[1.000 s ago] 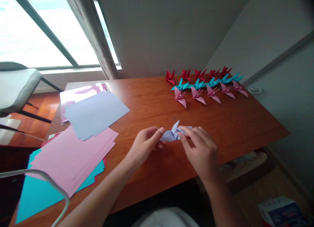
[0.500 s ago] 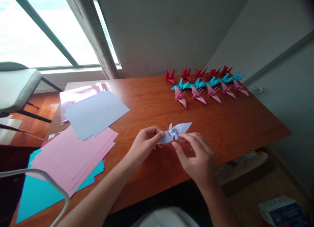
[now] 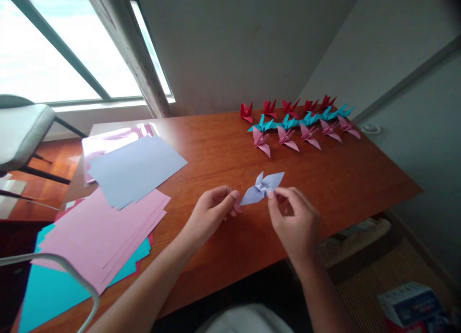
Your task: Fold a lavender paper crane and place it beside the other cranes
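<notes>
A pale lavender paper crane (image 3: 260, 189) is held just above the wooden table, its two wings spread to the sides. My right hand (image 3: 293, 217) pinches it at its near right end between thumb and forefinger. By the tip of the left wing is my left hand (image 3: 215, 210), its fingers curled and its thumb laid against them. The wing tip shows whole beside these fingertips; whether they touch it I cannot make out. Nothing is visible inside the left hand.
Farther back on the table (image 3: 212, 145) stand rows of red cranes (image 3: 269, 108), blue cranes (image 3: 286, 122) and pink cranes (image 3: 287, 139). At left lie grey-lavender sheets (image 3: 139, 167), pink sheets (image 3: 104, 237) and blue sheets (image 3: 50, 294). A white curved bar (image 3: 68, 265) crosses the lower left.
My left hand has let go of the crane's left wing. My right hand has closed into a pinch on the crane, which has turned and shifted slightly to the right.
</notes>
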The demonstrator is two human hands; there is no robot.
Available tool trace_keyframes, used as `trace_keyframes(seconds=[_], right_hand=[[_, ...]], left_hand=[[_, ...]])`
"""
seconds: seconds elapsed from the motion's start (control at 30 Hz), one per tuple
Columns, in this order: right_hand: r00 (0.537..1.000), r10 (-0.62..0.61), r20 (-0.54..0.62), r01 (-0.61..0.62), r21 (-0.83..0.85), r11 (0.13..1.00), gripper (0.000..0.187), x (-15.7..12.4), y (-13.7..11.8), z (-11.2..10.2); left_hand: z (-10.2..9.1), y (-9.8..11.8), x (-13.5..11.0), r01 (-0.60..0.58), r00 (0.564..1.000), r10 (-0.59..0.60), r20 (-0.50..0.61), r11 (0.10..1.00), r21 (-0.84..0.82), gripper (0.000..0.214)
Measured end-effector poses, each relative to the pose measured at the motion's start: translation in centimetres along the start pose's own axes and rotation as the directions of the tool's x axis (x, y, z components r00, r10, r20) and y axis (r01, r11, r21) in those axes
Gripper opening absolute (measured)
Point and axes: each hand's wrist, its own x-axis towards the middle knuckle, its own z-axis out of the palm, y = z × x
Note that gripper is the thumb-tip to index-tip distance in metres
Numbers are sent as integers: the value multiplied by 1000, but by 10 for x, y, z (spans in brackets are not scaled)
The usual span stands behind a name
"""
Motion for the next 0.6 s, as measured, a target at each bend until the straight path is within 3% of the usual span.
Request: trace_keyframes(seconds=[0.13,0.3,0.6], right_hand=[[992,31,-121,-50,-156,986,11,24,34,2],[987,63,-151,-96,-222,970,14,54,75,18],[988,94,-122,-121,-232,965,17,62,97,35]], left_hand=[[2,-2,0,-23,999,23,25,1000,15,31],[4,-3,1,-25,999,24,31,999,20,28],[5,-4,1,-3,1000,2,22,1000,25,25]])
